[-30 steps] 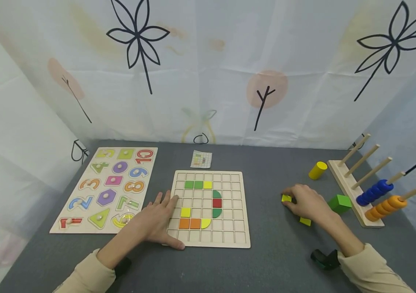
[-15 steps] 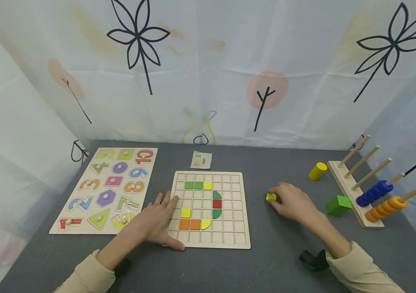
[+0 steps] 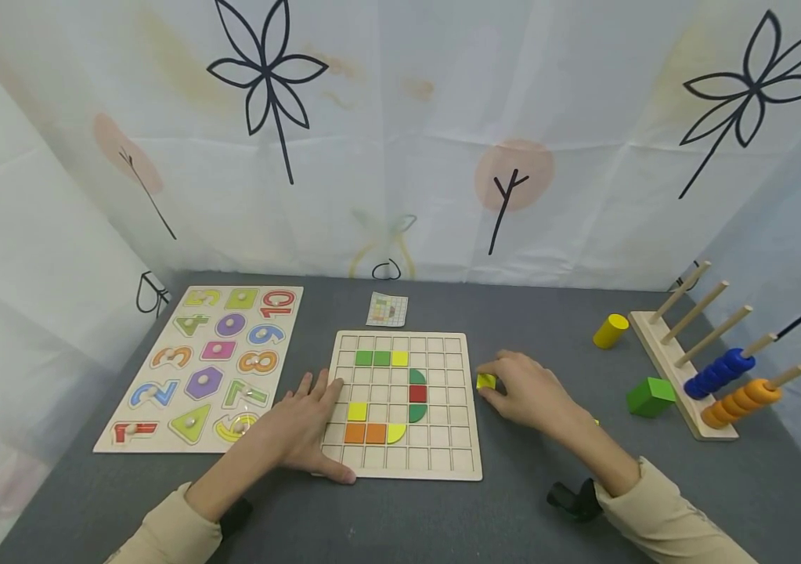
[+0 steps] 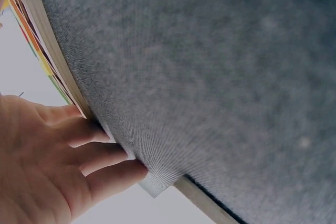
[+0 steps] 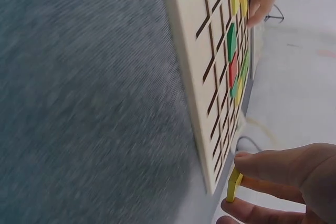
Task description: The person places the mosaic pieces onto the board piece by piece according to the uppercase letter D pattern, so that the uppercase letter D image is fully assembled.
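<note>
A wooden grid board [image 3: 442,462] lies in the middle of the grey table, with green, yellow, orange and red tiles set in its cells. My left hand [image 3: 304,427] lies flat on the board's left edge, fingers straight; the left wrist view shows those fingers [image 4: 100,156] against the board's rim. My right hand [image 3: 523,390] hovers just right of the board and pinches a small yellow square tile [image 3: 486,381] between thumb and fingers. In the right wrist view the yellow tile [image 5: 233,184] is seen edge-on beside the board [image 5: 191,72].
A number and shape puzzle [image 3: 160,419] lies at the left. A small pattern card [image 3: 387,308] sits behind the board. At the right stand a yellow cylinder [image 3: 611,330], a green cube [image 3: 650,396] and a peg rack [image 3: 661,356] with blue and orange rings.
My right hand has carried the yellow tile leftward, from near the green cube to the board's right edge. The left hand has stayed put.
</note>
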A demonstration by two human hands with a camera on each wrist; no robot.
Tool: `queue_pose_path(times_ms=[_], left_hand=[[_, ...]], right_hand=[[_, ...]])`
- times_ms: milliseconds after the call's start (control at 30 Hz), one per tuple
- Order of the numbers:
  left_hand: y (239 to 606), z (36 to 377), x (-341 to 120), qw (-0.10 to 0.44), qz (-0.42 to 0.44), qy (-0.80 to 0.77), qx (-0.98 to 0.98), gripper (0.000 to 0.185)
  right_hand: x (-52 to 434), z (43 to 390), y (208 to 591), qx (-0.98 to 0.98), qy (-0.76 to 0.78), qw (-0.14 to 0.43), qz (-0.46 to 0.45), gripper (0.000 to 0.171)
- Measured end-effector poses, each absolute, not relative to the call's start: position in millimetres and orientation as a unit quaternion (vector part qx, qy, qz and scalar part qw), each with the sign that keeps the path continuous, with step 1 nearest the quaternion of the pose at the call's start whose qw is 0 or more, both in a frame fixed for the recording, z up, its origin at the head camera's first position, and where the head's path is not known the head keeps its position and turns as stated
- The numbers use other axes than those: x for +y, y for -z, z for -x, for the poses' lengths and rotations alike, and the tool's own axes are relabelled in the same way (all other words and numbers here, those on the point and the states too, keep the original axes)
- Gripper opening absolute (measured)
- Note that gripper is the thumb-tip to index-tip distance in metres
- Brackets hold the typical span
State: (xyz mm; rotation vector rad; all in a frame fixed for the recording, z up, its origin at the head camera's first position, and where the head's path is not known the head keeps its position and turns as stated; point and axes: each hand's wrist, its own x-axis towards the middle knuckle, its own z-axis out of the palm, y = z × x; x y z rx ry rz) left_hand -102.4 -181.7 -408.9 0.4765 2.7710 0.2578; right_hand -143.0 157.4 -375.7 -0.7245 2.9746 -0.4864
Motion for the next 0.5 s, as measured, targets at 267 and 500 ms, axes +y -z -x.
queue_pose_path(times_ms=[267, 500], left_hand=[[408.0, 101.0, -181.7, 0.157, -0.17, -0.093, 0.968, 0.142], [407.9, 101.3, -182.1, 0.15, -0.176, -0.089, 0.969, 0.142]], right_hand=[[132.9, 143.6, 372.3, 0.955, 0.164, 0.021, 0.248, 0.027], [106.9, 145.0, 371.2, 0.946, 0.175, 0.028, 0.272, 0.026]])
